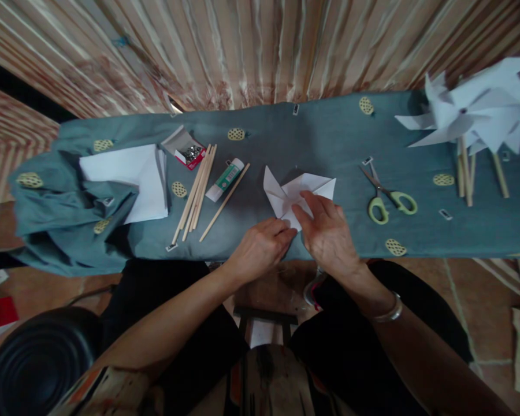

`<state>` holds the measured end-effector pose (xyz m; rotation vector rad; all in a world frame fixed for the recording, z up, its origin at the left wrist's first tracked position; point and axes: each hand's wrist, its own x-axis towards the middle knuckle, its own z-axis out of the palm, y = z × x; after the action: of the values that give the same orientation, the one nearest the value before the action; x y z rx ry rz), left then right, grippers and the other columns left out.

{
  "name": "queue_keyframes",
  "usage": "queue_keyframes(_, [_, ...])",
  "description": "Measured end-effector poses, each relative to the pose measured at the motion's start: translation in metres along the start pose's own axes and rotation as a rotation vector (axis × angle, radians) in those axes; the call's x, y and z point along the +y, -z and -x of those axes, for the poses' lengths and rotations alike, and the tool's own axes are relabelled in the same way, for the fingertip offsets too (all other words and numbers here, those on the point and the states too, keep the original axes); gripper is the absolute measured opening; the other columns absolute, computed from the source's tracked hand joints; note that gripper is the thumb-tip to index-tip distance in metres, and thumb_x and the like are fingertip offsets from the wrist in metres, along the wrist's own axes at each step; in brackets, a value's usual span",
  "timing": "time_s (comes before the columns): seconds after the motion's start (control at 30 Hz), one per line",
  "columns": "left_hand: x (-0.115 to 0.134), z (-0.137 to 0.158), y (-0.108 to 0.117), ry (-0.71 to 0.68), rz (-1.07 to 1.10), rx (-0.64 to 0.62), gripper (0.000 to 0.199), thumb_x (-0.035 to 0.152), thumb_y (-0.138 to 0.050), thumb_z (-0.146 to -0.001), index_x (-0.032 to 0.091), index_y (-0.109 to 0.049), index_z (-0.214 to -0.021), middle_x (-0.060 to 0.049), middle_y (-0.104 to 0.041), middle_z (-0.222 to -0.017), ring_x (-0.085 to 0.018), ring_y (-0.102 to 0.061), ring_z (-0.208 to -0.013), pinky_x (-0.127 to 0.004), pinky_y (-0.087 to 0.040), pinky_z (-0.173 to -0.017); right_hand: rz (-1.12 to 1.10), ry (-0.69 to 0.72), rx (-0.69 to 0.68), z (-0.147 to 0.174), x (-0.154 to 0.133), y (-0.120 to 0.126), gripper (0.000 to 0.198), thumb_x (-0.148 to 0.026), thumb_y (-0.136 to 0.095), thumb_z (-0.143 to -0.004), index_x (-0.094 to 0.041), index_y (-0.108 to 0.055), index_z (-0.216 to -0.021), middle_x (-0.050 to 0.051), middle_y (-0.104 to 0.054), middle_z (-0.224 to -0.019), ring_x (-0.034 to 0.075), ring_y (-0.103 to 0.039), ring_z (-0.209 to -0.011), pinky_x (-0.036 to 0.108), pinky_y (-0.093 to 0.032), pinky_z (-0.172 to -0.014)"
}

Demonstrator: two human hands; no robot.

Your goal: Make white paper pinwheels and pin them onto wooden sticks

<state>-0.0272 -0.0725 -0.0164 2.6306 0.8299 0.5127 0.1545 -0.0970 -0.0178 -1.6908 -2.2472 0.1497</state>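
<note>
1. While the cloth (329,138) ran out to both sides, the two hands met at its near edge, close to its middle.
2. Far to the right of the hands and beyond them, pinwheels (463,115) lay overlapping; a stack of sheets (130,179) lay well to the left.
3. Just ahead of the hands lay the paper (286,193), folded into points, its broadest spread running left to right, one point standing out ahead of the left hand. Both hands touched it, so neither was clearly nearer.
4. Left hand (262,248): its fingers were curled in, and it appeared to pinch the paper's near corner, though the grip was partly hidden.
5. Right hand (329,237): half spread, it rested fingertips on the paper's right half without closing around it.
6. Right of that hand lay the scissors (386,192), slightly parted.
7. Left of the left hand and farther ahead were sticks (199,190), a box (179,141) and glue (225,180).
</note>
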Motion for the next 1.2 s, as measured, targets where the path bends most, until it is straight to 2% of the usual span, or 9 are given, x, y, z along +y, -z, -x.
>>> queue_keyframes(0.13, [0.0,-0.001,0.001,-0.001,-0.006,-0.008,0.022,0.015,-0.047,-0.099,0.012,-0.068,-0.103,-0.007,-0.066,-0.09,-0.019,-0.064,-0.085,-0.031,-0.056,-0.076,-0.007,0.006,-0.024,-0.002,-0.004,-0.001,0.035,-0.01,-0.043,-0.095,-0.021,-0.061,-0.123,0.016,-0.054,-0.144,0.036,-0.052,-0.127,0.053,-0.046,-0.097])
queue_keyframes(0.3, [0.002,-0.003,0.004,0.01,-0.045,-0.036,0.023,0.017,-0.047,-0.098,0.012,-0.069,-0.097,-0.007,-0.064,-0.085,-0.02,-0.062,-0.082,-0.032,-0.054,-0.074,0.039,0.082,-0.004,-0.008,-0.005,-0.005,0.036,-0.008,-0.042,-0.094,-0.012,-0.062,-0.123,0.019,-0.056,-0.143,0.033,-0.05,-0.128,0.05,-0.045,-0.099])
queue_keyframes(0.53, [0.005,-0.002,0.009,0.016,-0.079,-0.036,0.02,0.019,-0.05,-0.097,0.014,-0.069,-0.097,-0.007,-0.066,-0.087,-0.02,-0.062,-0.084,-0.032,-0.053,-0.076,0.066,0.148,0.042,-0.004,0.0,-0.012,0.039,-0.009,-0.039,-0.093,-0.011,-0.061,-0.126,0.019,-0.057,-0.142,0.032,-0.051,-0.126,0.048,-0.046,-0.098])
queue_keyframes(0.63, [-0.001,0.0,0.015,0.013,-0.09,0.024,0.02,0.021,-0.051,-0.098,0.015,-0.07,-0.096,-0.005,-0.065,-0.086,-0.019,-0.062,-0.083,-0.031,-0.052,-0.075,0.067,0.15,0.051,-0.002,0.003,-0.014,0.041,-0.01,-0.04,-0.092,-0.01,-0.061,-0.127,0.02,-0.059,-0.14,0.034,-0.053,-0.124,0.051,-0.047,-0.096])
queue_keyframes(0.83, [-0.017,0.006,0.027,0.062,-0.137,0.142,0.027,0.025,-0.047,-0.101,0.015,-0.071,-0.096,-0.006,-0.064,-0.084,-0.019,-0.062,-0.082,-0.029,-0.05,-0.073,0.074,0.161,0.068,-0.01,0.002,-0.013,0.034,-0.01,-0.041,-0.09,-0.008,-0.067,-0.113,0.021,-0.061,-0.137,0.034,-0.054,-0.121,0.048,-0.048,-0.094])
queue_keyframes(1.0, [-0.014,0.011,0.026,0.076,-0.098,0.103,0.022,0.025,-0.052,-0.098,0.015,-0.072,-0.096,-0.005,-0.064,-0.083,-0.018,-0.061,-0.08,-0.029,-0.051,-0.073,0.043,0.171,0.078,-0.013,-0.002,-0.016,0.035,-0.008,-0.038,-0.09,-0.011,-0.068,-0.107,0.02,-0.063,-0.135,0.033,-0.055,-0.119,0.049,-0.048,-0.093])
queue_keyframes(1.2, [-0.012,0.013,0.027,0.081,-0.067,0.106,0.021,0.024,-0.053,-0.098,0.014,-0.072,-0.096,-0.006,-0.065,-0.084,-0.018,-0.062,-0.08,-0.029,-0.052,-0.073,0.034,0.169,0.097,-0.011,0.002,-0.019,0.038,-0.006,-0.04,-0.088,-0.009,-0.068,-0.113,0.02,-0.063,-0.134,0.033,-0.055,-0.119,0.049,-0.049,-0.095])
